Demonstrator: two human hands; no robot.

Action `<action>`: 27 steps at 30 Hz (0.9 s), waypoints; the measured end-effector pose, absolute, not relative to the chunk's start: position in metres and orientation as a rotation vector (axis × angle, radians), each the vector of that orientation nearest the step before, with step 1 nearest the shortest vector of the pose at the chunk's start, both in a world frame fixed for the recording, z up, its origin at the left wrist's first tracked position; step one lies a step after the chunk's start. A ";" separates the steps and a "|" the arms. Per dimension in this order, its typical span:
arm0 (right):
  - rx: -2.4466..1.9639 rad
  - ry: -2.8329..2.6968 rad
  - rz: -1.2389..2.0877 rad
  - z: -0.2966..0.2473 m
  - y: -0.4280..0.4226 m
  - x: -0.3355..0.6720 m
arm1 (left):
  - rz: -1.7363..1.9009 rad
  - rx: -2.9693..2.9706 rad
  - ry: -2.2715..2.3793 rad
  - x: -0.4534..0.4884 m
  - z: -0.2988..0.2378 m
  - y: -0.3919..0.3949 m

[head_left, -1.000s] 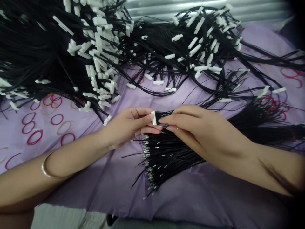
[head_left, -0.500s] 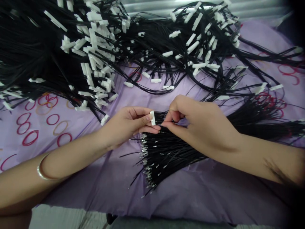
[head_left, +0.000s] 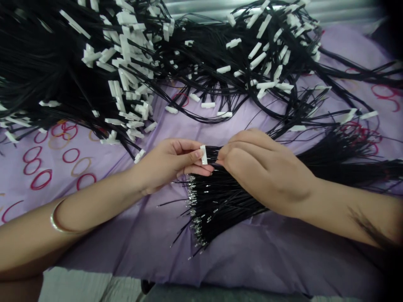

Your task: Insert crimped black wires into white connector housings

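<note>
My left hand (head_left: 171,162) pinches a small white connector housing (head_left: 204,154) between thumb and fingers, at the middle of the view. My right hand (head_left: 258,167) is closed just to its right, fingertips pinched on thin black wires that run into the housing. Below both hands lies a fanned bundle of loose black wires (head_left: 217,201) with bare metal terminals at their left ends. A metal bangle (head_left: 58,220) sits on my left wrist.
A large heap of black wires with white connectors (head_left: 126,63) fills the back left and centre, with another tangle (head_left: 270,50) at the back right. Everything lies on a purple cloth with red ring patterns (head_left: 47,167). A corrugated metal wall (head_left: 204,8) runs behind.
My right hand's fingers opened briefly and then curled shut again against the housing. The left hand and the housing have stayed in place.
</note>
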State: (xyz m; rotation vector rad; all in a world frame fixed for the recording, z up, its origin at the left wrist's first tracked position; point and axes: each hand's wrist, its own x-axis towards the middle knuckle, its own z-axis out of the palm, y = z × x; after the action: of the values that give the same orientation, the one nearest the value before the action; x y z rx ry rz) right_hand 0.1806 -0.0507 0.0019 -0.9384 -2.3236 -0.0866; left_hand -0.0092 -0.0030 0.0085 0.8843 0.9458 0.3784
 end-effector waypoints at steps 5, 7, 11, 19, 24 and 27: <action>-0.840 -2.431 -0.152 0.003 -0.048 0.185 | 0.342 0.836 0.945 -0.008 0.010 0.000; -0.819 -2.437 -0.165 0.003 -0.047 0.187 | 0.325 0.842 0.958 -0.008 0.010 0.001; -0.846 -2.392 -0.160 0.003 -0.046 0.188 | 0.277 0.885 0.956 -0.008 0.011 0.002; -0.628 -2.460 -0.322 0.005 -0.046 0.189 | 0.241 0.852 0.928 -0.009 0.012 0.005; -0.593 -2.493 -0.385 0.000 -0.044 0.185 | 0.234 0.860 0.940 -0.009 0.010 0.005; -0.627 -2.515 -0.348 0.001 -0.042 0.185 | 0.252 0.864 0.924 -0.009 0.010 0.004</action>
State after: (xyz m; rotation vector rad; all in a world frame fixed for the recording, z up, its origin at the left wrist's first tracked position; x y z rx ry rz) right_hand 0.1847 -0.0425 0.0011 -0.6272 -2.5146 -0.3478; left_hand -0.0093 0.0045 0.0097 0.8635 0.9244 0.2520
